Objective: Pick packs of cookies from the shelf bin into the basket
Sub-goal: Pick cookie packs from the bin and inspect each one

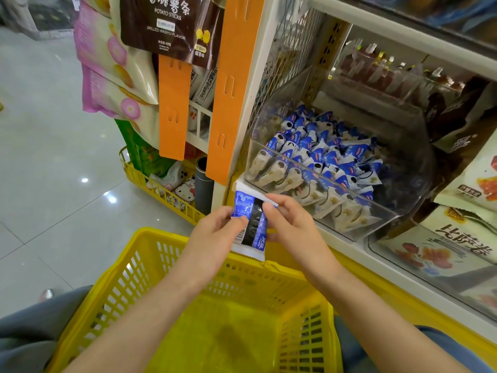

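Observation:
A blue-and-white pack of cookies (251, 222) hangs upright above the far rim of the yellow basket (150, 267). My left hand (215, 235) pinches its left edge and my right hand (290, 222) pinches its right edge. Up to the right, a clear plastic shelf bin (403, 184) holds several more blue-and-white cookie packs (322, 157). The basket rests on my lap and its floor shows nothing lying on it.
Orange hanging strips (174, 109) with snack bags stand left of the shelf. A smaller yellow basket (161, 189) of goods sits on the tiled floor. Snack bags (457, 246) fill the bins at the right, and another clear bin (376, 74) stands behind.

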A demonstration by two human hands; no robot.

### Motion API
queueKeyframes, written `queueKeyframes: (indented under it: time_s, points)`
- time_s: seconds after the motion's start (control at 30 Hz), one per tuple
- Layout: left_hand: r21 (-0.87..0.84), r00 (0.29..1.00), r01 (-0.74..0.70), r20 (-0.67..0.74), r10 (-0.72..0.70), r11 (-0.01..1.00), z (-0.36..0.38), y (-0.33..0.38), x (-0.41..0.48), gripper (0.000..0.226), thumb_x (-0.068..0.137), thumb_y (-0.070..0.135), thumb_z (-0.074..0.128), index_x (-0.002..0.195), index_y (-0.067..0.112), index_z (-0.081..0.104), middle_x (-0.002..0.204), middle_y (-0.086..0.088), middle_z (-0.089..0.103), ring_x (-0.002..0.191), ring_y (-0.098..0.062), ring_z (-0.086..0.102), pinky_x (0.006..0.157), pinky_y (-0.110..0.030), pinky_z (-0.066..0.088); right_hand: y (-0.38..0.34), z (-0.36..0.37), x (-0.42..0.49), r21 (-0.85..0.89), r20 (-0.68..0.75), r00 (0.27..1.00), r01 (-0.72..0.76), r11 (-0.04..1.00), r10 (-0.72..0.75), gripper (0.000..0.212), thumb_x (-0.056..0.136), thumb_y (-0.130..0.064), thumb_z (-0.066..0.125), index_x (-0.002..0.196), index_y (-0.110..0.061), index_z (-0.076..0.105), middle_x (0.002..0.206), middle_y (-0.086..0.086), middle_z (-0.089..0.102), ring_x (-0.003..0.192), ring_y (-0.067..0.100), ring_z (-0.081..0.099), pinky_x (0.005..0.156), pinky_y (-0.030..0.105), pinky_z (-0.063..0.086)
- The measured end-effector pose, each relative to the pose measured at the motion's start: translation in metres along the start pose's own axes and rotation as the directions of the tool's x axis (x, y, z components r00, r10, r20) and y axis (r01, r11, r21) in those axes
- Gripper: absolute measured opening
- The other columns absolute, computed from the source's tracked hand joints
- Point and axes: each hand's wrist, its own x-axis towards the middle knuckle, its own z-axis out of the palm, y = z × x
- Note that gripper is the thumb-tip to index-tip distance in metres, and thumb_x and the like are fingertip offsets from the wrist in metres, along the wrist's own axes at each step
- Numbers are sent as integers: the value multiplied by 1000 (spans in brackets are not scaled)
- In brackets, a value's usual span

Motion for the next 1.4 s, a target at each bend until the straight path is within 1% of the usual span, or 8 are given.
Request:
queueKeyframes:
  time_s: [0.2,0.3,0.5,0.8,0.93,1.03,1.13,1.4]
  points:
    - [401,949,-222,-122,292,889,-5,-14,3,31,84,13,62,103,27,42,103,7,54,87,-3,54,64,-7,41,0,0,-1,-4,-25,999,-25,1000,25,9,87,-12,60,95,-17,59,94,6,68,75,11,63,69,30,55]
    - [534,914,-312,-56,401,786,-4,-17,-1,27,81,32,60,100,31,41,100,14,49,91,-2,51,71,-15,43,4,3,-2,-28,-6,1000,-11,1000,11,4,86,-12,62,85,-17,62,84,3,69,69,6,64,64,26,56]
    - [595,917,-287,-57,395,751,-5,-18,-2,29,82,41,60,99,31,39,94,18,47,91,11,46,65,-9,44,8,5,-5,-59,22,996,91,994,-90,6,88,-14,59,86,-16,64,89,14,69,76,10,68,64,29,58]
    - [540,954,-285,82,288,792,-10,-10,-1,12,91,23,53,101,28,49,94,7,64,82,-6,63,68,-23,54,9,3,-9,-398,-53,957,241,885,-284,9,84,-30,64,77,-30,58,74,-5,66,72,10,64,67,42,55]
    - [639,936,-296,47,348,710,-10,-13,-1,12,94,20,45,105,20,51,91,1,64,76,-12,60,63,-23,49,11,6,-9,-469,4,939,305,829,-344,14,83,-31,65,76,-35,54,72,-26,63,75,-6,60,63,13,47]
    - [683,933,-262,0,359,682,-11,-16,0,16,96,20,42,107,16,52,83,-1,61,67,-12,54,57,-17,41,14,13,-11,-404,87,964,265,875,-252,18,85,-29,63,89,-40,49,91,-27,60,85,-7,60,67,10,47]
    - [700,924,-257,-24,381,666,-13,-16,0,14,96,21,44,104,16,54,81,-2,64,67,-14,56,58,-24,41,16,16,-11,-248,127,982,165,955,-137,20,88,-21,61,104,-28,52,106,-12,62,89,12,67,77,33,57]
    - [635,894,-285,-95,438,718,-11,-14,0,10,93,16,47,91,18,56,63,3,60,56,-9,55,58,-23,42,5,11,-7,-197,147,980,161,967,-133,27,91,-14,56,118,-14,55,114,0,63,97,22,64,81,37,56]
